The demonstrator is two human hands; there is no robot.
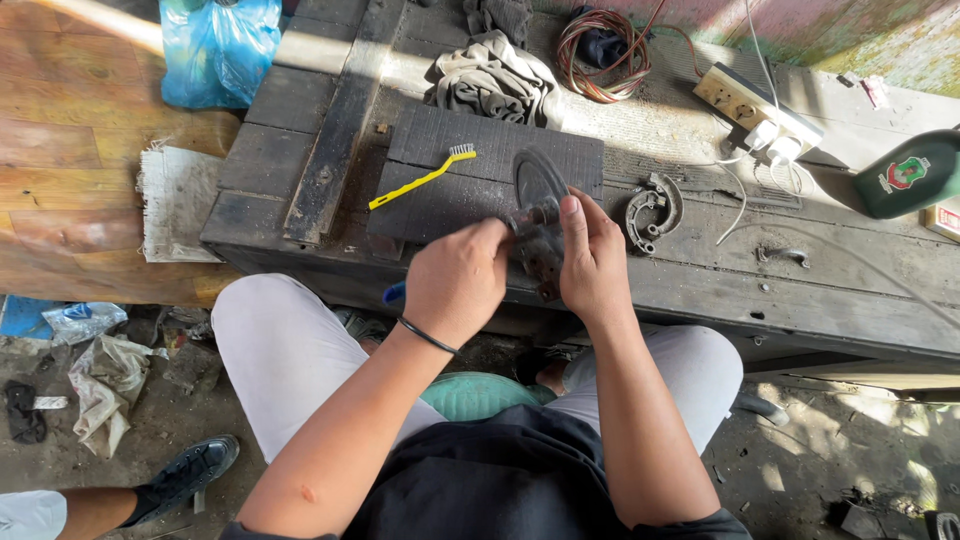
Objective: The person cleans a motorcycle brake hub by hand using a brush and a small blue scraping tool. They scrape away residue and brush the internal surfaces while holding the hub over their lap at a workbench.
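Note:
A dark, greasy metal part (538,235) with a round plate end rests on a black ribbed mat (480,175) atop a worn wooden bench (700,280). My right hand (592,250) grips the part's right side, thumb on top. My left hand (458,278) is closed around a blue-handled tool (395,292), whose working end is hidden behind the hand against the part. A yellow toothbrush (425,178) lies on the mat to the left.
A brake shoe pair (652,210) lies right of the mat. Behind are a grey rag (492,80), coiled wire (600,45), a power strip (755,105) with plugs and a green cap (910,172). Another person's shoe (185,475) is lower left.

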